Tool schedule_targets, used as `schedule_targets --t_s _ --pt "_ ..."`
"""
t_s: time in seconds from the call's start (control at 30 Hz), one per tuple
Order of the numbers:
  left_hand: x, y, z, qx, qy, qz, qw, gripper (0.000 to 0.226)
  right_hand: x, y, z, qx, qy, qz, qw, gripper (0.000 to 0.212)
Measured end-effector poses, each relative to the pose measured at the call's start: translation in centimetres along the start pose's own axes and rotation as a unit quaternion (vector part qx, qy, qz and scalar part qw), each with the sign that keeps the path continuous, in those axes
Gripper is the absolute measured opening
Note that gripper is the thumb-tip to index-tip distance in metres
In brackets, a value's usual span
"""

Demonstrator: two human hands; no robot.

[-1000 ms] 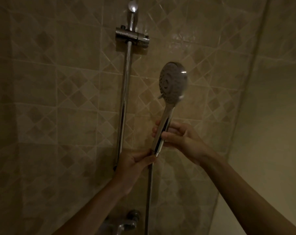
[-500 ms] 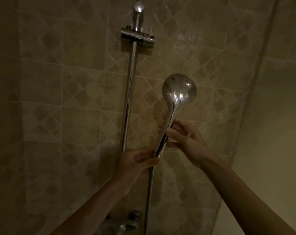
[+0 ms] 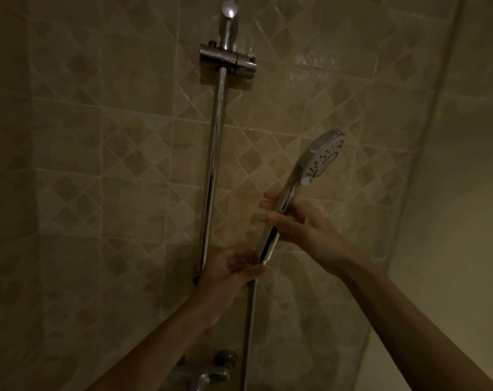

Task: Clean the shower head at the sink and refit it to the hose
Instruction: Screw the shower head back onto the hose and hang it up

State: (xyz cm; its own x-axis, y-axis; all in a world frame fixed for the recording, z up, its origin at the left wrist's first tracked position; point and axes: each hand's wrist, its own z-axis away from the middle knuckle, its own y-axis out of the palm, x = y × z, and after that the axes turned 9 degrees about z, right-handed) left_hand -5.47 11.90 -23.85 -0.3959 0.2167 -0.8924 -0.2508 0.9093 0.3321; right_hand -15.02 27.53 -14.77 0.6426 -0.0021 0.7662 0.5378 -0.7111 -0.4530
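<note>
The chrome shower head [image 3: 321, 156] is held upright in front of the tiled wall, its spray face with dark nozzles turned to the right. My right hand [image 3: 299, 224] grips the middle of its handle. My left hand [image 3: 234, 266] is closed around the joint where the handle's lower end meets the metal hose [image 3: 249, 334], which hangs straight down from there. The joint itself is hidden by my fingers.
A vertical chrome slide rail [image 3: 214, 165] runs up the wall left of the hands, with an empty holder bracket [image 3: 228, 59] near the top. The tap fitting [image 3: 208, 371] sits at the bottom. A plain wall [image 3: 451, 221] closes the right side.
The shower head has been rotated about its handle: its face pointed left, then its chrome back showed, now the face points right. The head has also tilted to the right.
</note>
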Motion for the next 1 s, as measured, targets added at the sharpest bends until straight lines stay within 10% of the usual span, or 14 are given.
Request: schedule_targets --t_s 0.1,0.3,0.53,1.0 --pt "0.4 -0.1 -0.1 -0.003 0.004 -0.011 1.0 0.029 -0.6 -0.7 0.6 0.079 -0.026 -0.094 0.992 0.046" --pt "0.5 0.2 -0.2 -0.011 0.013 -0.004 1.0 0.032 -1.5 -0.4 0.2 -0.091 -0.009 -0.034 0.995 0.049" --pt "0.7 0.6 0.1 -0.002 0.011 -0.016 1.0 0.029 -1.8 -0.8 0.6 0.091 -0.031 -0.14 0.985 0.046" --pt "1.4 1.9 -0.9 -0.076 0.103 -0.11 0.986 0.024 -2.2 4.2 1.0 -0.225 -0.015 -0.097 0.969 0.016"
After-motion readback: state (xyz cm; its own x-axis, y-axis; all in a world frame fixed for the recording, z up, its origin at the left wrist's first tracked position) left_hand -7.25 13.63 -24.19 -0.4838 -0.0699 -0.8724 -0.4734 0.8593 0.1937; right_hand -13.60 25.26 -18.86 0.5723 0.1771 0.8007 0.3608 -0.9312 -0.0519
